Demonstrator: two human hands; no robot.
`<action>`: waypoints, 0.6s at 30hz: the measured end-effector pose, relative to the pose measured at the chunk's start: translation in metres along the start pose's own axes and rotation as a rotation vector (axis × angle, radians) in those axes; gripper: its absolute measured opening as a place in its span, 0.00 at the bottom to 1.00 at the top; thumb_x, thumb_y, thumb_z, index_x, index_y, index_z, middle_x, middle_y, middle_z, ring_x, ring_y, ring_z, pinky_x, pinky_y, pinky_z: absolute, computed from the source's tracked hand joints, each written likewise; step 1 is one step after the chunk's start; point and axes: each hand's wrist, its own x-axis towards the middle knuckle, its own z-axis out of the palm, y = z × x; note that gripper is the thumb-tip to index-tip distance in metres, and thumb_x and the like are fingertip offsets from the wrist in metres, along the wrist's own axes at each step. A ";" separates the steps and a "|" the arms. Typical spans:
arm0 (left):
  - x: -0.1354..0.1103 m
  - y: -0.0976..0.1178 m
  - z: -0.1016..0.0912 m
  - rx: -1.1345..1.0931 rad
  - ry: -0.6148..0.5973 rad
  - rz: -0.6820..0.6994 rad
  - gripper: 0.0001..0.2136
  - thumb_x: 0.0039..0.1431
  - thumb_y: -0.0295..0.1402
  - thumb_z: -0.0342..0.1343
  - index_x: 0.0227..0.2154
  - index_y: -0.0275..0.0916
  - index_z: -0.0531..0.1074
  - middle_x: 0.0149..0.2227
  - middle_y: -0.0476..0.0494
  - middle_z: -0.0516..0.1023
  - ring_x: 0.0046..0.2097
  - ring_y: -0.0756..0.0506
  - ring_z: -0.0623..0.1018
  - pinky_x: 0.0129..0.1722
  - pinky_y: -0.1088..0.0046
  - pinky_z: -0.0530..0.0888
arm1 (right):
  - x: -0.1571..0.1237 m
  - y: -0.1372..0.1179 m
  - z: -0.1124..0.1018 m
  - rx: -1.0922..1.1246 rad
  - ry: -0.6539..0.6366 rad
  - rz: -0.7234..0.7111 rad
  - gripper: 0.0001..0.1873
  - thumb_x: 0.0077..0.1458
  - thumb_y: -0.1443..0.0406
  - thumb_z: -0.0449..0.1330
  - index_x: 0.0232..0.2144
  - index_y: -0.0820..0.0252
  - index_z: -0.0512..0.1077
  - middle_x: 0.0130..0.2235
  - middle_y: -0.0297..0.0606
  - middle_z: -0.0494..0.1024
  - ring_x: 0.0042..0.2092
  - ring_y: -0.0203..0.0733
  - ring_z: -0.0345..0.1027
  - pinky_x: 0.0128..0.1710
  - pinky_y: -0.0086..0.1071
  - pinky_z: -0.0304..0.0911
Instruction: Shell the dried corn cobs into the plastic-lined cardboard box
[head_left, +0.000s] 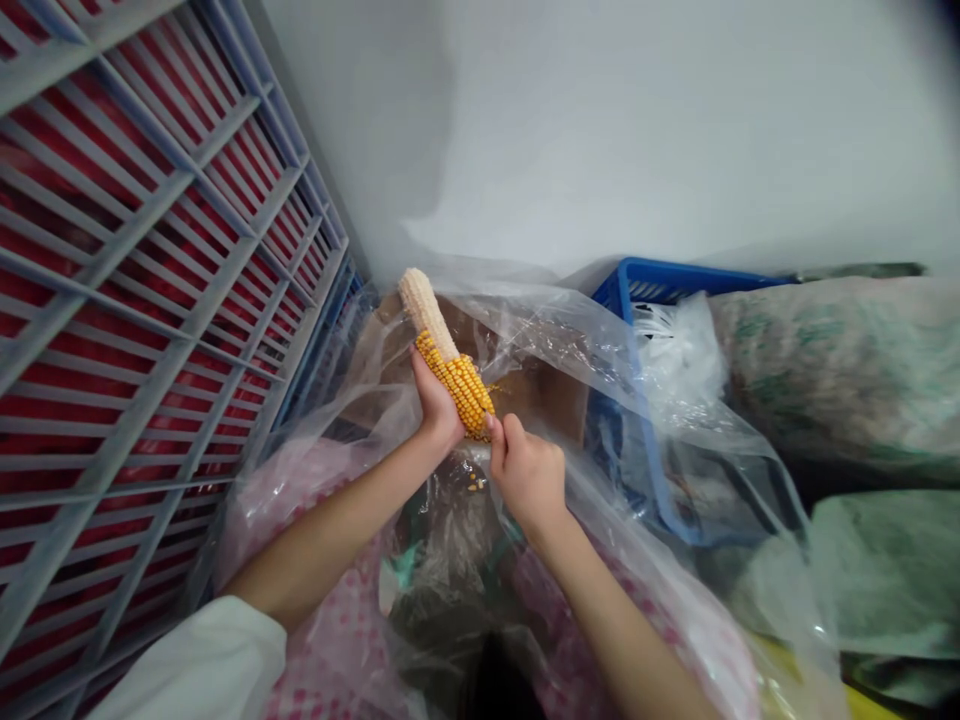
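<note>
At the bottom edge of the frame, pink patterned cloth [322, 630] shows through and beside a loose sheet of clear plastic [450, 560], and a white sleeve [202, 665] covers the upper part of the left arm in the lower left corner. A few loose kernels [476, 484] lie on the plastic just below the centre. Above them, at the middle of the frame, is the corn cob [463, 388], tilted so that its bare, pale end points to the upper left while yellow kernels cover its lower end and run along its left side. The left hand [436, 400] is wrapped around it from beneath and the left, holding it up. The right hand [529, 470] has its fingers curled in and its thumb against the lower end; whether it also grips the cob I cannot tell. Brown cardboard [555, 400] shows behind the hands. At the right stand a blue crate [664, 480] with a white plastic bag [679, 350] inside, a bulky sack [840, 370] and a pale green bag [892, 560]. A grey slatted crate [191, 165], red behind its slats, fills the left side; a pale wall [637, 130] spans the top.
</note>
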 end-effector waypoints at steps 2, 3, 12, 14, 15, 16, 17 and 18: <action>0.000 0.000 0.000 -0.002 -0.008 0.015 0.26 0.53 0.55 0.32 0.23 0.39 0.65 0.18 0.50 0.67 0.19 0.51 0.69 0.21 0.76 0.66 | 0.001 -0.002 0.000 0.199 -0.078 0.084 0.21 0.56 0.54 0.41 0.18 0.60 0.58 0.16 0.29 0.56 0.18 0.30 0.46 0.20 0.27 0.38; 0.000 0.001 0.001 -0.003 -0.014 0.007 0.26 0.53 0.54 0.32 0.23 0.38 0.65 0.18 0.49 0.67 0.19 0.51 0.69 0.21 0.76 0.66 | 0.003 -0.003 -0.002 0.351 -0.159 0.152 0.22 0.57 0.53 0.39 0.18 0.59 0.56 0.15 0.28 0.53 0.18 0.30 0.44 0.20 0.26 0.39; -0.005 0.023 0.006 -0.055 0.001 -0.019 0.27 0.53 0.52 0.28 0.20 0.38 0.65 0.16 0.49 0.66 0.17 0.50 0.68 0.19 0.75 0.66 | 0.011 0.000 -0.029 0.346 -0.281 -0.008 0.19 0.55 0.53 0.46 0.25 0.60 0.66 0.20 0.29 0.63 0.21 0.30 0.54 0.22 0.24 0.45; -0.005 0.026 0.008 -0.052 0.011 -0.014 0.28 0.53 0.53 0.28 0.20 0.38 0.64 0.15 0.49 0.66 0.17 0.50 0.68 0.19 0.75 0.66 | 0.008 0.000 -0.027 0.026 -0.134 -0.096 0.19 0.57 0.55 0.44 0.25 0.60 0.66 0.19 0.31 0.65 0.20 0.30 0.55 0.21 0.26 0.41; -0.003 0.027 0.009 -0.042 0.007 0.016 0.28 0.53 0.53 0.28 0.20 0.38 0.65 0.15 0.49 0.66 0.17 0.50 0.68 0.19 0.76 0.65 | 0.006 0.000 -0.025 -0.096 -0.074 -0.131 0.20 0.58 0.56 0.43 0.24 0.60 0.66 0.19 0.32 0.66 0.19 0.31 0.54 0.21 0.27 0.39; -0.002 0.028 0.010 -0.026 -0.008 0.061 0.28 0.54 0.54 0.29 0.20 0.38 0.65 0.15 0.49 0.66 0.17 0.51 0.68 0.19 0.76 0.65 | 0.005 0.000 -0.023 -0.185 -0.027 -0.161 0.21 0.59 0.57 0.41 0.24 0.61 0.66 0.18 0.33 0.66 0.19 0.31 0.54 0.20 0.28 0.37; 0.001 0.028 0.010 -0.011 -0.026 0.118 0.27 0.54 0.54 0.30 0.21 0.38 0.66 0.16 0.50 0.66 0.18 0.51 0.67 0.20 0.77 0.64 | 0.004 0.000 -0.021 -0.240 0.000 -0.184 0.21 0.59 0.57 0.41 0.24 0.61 0.65 0.18 0.33 0.66 0.18 0.31 0.54 0.20 0.28 0.36; 0.003 0.028 0.010 0.002 -0.045 0.159 0.26 0.54 0.54 0.32 0.22 0.38 0.66 0.16 0.50 0.66 0.18 0.52 0.67 0.20 0.77 0.64 | 0.004 0.001 -0.020 -0.269 0.008 -0.194 0.21 0.60 0.58 0.40 0.24 0.61 0.65 0.18 0.33 0.67 0.17 0.30 0.54 0.20 0.28 0.36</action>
